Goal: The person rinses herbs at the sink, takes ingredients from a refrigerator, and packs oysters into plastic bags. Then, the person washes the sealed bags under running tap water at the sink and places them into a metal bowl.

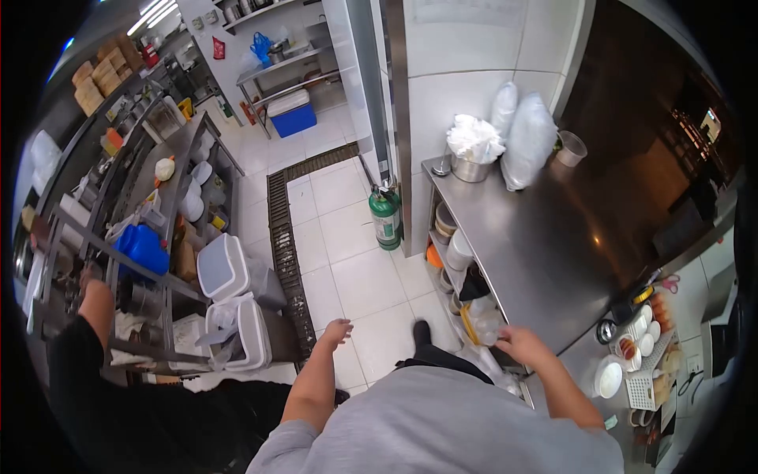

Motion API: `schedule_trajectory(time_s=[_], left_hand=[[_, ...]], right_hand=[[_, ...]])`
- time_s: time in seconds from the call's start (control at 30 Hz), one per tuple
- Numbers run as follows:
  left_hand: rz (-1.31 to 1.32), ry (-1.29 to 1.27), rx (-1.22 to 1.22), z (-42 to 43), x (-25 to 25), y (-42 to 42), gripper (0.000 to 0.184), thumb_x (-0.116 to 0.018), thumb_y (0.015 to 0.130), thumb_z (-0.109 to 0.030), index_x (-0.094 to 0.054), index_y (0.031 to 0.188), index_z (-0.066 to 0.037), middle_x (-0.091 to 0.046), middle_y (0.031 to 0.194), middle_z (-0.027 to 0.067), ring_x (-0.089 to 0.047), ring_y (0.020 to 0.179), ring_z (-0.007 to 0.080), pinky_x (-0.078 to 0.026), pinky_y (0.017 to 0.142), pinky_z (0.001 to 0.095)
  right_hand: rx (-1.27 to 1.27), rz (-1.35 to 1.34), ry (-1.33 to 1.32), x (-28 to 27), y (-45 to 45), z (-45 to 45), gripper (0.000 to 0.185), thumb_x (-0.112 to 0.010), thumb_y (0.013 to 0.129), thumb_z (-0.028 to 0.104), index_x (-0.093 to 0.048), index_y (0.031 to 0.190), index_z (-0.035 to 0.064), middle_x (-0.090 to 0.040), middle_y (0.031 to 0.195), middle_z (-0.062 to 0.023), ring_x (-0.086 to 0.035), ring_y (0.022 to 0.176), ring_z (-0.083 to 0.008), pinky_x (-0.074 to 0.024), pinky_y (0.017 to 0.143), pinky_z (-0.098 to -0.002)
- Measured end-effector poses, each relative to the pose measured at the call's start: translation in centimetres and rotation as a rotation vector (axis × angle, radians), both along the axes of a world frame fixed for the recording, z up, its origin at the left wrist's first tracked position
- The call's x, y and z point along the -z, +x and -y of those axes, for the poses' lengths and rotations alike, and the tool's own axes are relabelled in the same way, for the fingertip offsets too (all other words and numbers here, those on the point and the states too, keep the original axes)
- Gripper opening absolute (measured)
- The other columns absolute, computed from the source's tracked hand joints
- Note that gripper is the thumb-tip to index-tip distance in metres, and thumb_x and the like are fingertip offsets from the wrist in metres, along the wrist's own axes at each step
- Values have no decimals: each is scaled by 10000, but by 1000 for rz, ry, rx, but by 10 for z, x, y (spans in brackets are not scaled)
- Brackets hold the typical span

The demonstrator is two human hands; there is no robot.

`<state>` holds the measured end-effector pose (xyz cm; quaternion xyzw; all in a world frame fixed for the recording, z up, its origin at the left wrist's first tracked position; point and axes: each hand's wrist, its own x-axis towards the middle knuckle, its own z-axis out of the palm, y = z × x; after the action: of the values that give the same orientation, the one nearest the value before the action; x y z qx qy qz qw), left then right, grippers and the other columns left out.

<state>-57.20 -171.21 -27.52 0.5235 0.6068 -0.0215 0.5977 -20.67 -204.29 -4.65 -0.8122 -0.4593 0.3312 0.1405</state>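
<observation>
My left hand (pixel 338 332) hangs over the white tiled floor with its fingers loosely bent and apart, nothing in it. By the front edge of the steel counter (pixel 545 261) is my right hand (pixel 521 346), its fingers stretched loosely toward a clear plastic item (pixel 486 322) on the shelf below. Whether the fingertips touch that plastic I cannot tell. A yellow-edged item (pixel 469 324) lies beside it. White tubs (pixel 459 251) stand farther along the same shelf.
A green fire extinguisher (pixel 385 218) stands on the floor ahead. A drain grate (pixel 283 229) runs along the left, beside lidded bins (pixel 237 328). A co-worker's arm (pixel 96 310) reaches into the left racks. Plastic bags (pixel 530 138) and a metal pot (pixel 471 168) sit on the counter.
</observation>
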Motion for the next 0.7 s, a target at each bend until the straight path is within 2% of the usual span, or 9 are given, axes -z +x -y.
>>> schedule_trajectory(time_s=[0.13,0.23,0.33,0.4,0.47,0.5,0.53,0.63,0.7], left_hand=[[110,-41,-19,-81,2,18,429,-571,839,-182,-508,1249,-74,-632,1010,96,-596,875,218,-471,730,392],[12,-32,-49,-134,59,-35,323,-514,866,-213,-562,1156,-78,-640,941,52,-622,788,215,-498,636,405],[-331,54,653,-182,49,-107,206,-542,857,-233,-642,815,-59,-600,696,60,-573,603,205,-448,487,382],[-138,-112,32,-194,42,-151,162,-578,843,-183,-655,778,-55,-611,689,60,-579,592,215,-444,482,383],[283,-238,-694,-212,73,-200,139,-588,835,-169,-653,777,-61,-608,684,61,-572,584,203,-437,475,354],[216,-131,-829,-219,60,-194,126,-587,826,-167,-653,778,-70,-605,678,63,-561,562,192,-422,457,337],[145,-15,-950,-229,18,-171,114,-587,818,-164,-652,778,-80,-603,672,66,-550,540,181,-408,438,320],[-2,-157,-1025,-265,46,-193,135,-583,815,-187,-653,791,-75,-615,707,85,-570,591,211,-431,489,348],[-54,-246,-974,-309,60,-194,151,-581,812,-203,-654,799,-71,-623,731,99,-584,625,231,-445,523,366]], right_hand=[[-282,23,182,26,13,-165,516,-663,771,222,-503,1231,52,-565,1134,-190,-577,988,-348,-464,856,-401],[-369,71,101,77,44,-281,521,-639,769,180,-483,1250,55,-533,1177,-188,-550,1035,-350,-452,880,-415],[-481,55,59,64,36,-418,459,-567,787,116,-497,1235,42,-539,1178,-194,-546,1049,-360,-450,892,-420],[-647,37,171,79,21,-512,477,-587,779,113,-485,1241,52,-530,1176,-181,-535,1059,-354,-442,895,-412],[-817,-38,155,56,-1,-609,473,-586,777,112,-488,1238,62,-528,1182,-182,-532,1062,-354,-439,896,-416],[-854,-44,137,46,-14,-654,458,-556,780,88,-499,1234,68,-523,1204,-179,-535,1063,-349,-443,901,-415],[-890,-41,130,39,-23,-699,448,-525,783,63,-509,1231,74,-518,1226,-177,-539,1063,-343,-447,906,-415],[-859,-19,132,63,-41,-821,403,-522,792,72,-535,1194,64,-539,1203,-183,-535,1067,-345,-444,910,-417],[-752,-62,216,111,-35,-874,370,-513,800,90,-557,1165,53,-562,1162,-186,-539,1067,-341,-440,912,-422]])
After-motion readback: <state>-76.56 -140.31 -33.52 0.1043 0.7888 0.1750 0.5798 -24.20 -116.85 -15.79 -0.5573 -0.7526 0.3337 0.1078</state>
